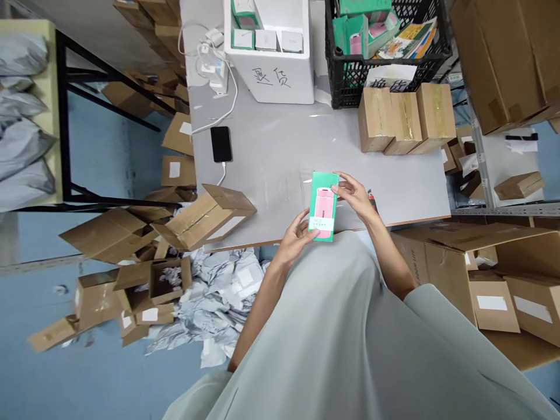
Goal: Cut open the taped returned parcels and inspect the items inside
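Between my two hands is a green product box (pixel 326 182) with a pink item printed on its front, held upright-facing above the table's near edge. My left hand (pixel 294 240) grips its lower left side, thumb lying across the bottom of the front. At the upper right edge my right hand (pixel 355 195) pinches it between thumb and fingers. A red and black tool (pixel 372 200), partly hidden behind my right wrist, lies on the grey table (pixel 271 146). An opened cardboard box (pixel 210 219) rests over the table's left front edge.
A white foam bin (pixel 280 76) holding small boxes and a black crate (pixel 350 87) of green boxes stand at the back. Several brown cartons (pixel 405 122) sit before the crate. A black phone (pixel 221 144) lies on the left. Grey plastic bags (pixel 219 291) heap on the floor.
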Available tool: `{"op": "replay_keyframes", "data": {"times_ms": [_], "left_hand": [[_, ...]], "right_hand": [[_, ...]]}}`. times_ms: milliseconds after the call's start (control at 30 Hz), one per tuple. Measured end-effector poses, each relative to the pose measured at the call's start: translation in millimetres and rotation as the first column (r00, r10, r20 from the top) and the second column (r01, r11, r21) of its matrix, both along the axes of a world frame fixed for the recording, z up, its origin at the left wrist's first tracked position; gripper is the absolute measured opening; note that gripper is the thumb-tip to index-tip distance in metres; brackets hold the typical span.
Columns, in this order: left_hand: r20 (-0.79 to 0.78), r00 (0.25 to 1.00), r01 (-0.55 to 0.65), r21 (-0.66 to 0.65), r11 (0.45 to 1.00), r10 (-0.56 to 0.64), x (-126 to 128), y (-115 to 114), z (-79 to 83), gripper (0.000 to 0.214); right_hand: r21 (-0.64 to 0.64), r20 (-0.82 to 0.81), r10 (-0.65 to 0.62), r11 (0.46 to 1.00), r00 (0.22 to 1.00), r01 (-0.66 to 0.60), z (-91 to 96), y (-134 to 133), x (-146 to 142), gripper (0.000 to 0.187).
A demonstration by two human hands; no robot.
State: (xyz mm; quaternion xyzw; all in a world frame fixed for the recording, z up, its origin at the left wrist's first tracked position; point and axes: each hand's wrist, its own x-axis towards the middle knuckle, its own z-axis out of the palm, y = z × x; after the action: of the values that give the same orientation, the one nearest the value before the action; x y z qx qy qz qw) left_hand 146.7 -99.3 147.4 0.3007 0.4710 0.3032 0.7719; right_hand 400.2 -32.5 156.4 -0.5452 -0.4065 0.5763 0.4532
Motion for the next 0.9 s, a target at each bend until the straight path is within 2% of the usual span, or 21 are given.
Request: {"op": "replay_keyframes", "data": {"times_ms": [200, 400, 567, 667, 733, 800, 900], "left_hand": [[0.008, 1.000, -0.014, 0.005, 1.000, 0.014, -15.7, -16.8, 8.2, 0.112], [0.057, 0.998, -0.034, 0.040, 0.999, 0.031, -34.8, -27.3, 21.3, 0.106], [0.235, 0.972, 0.035, -0.087, 0.996, -0.014, -51.3, -42.5, 21.0, 0.096], [0.359, 0.932, 0.107, -0.159, 0.982, -0.043, -57.7, -53.0, 17.5, 0.089], [0.371, 0.926, 0.136, -0.159, 0.978, -0.068, -59.5, -57.8, 18.5, 0.085], [0.314, 0.946, 0.125, -0.108, 0.986, -0.086, -59.3, -60.6, 21.7, 0.084], [0.178, 0.981, 0.071, 0.007, 0.997, -0.071, -57.0, -64.3, 25.7, 0.101]], "right_hand": [[-0.005, 0.035, 0.062, 0.998, 0.997, -0.062, 21.9, -16.4, -14.1, 0.075], [0.025, 0.066, 0.141, 0.989, 0.988, -0.143, 54.2, -39.3, -31.3, 0.096], [0.028, -0.008, 0.084, 0.996, 0.996, -0.084, 70.9, -53.7, -34.6, 0.082], [0.005, -0.121, 0.099, 0.995, 0.988, -0.099, 73.3, -62.0, -40.0, 0.083], [-0.011, -0.147, 0.085, 0.996, 0.985, -0.088, 71.4, -67.7, -45.4, 0.082], [-0.024, -0.099, 0.025, 0.999, 0.995, -0.028, 66.9, -73.2, -50.9, 0.077], [-0.033, 0.033, -0.078, 0.996, 0.996, 0.079, 56.7, -80.7, -58.7, 0.074]]}}
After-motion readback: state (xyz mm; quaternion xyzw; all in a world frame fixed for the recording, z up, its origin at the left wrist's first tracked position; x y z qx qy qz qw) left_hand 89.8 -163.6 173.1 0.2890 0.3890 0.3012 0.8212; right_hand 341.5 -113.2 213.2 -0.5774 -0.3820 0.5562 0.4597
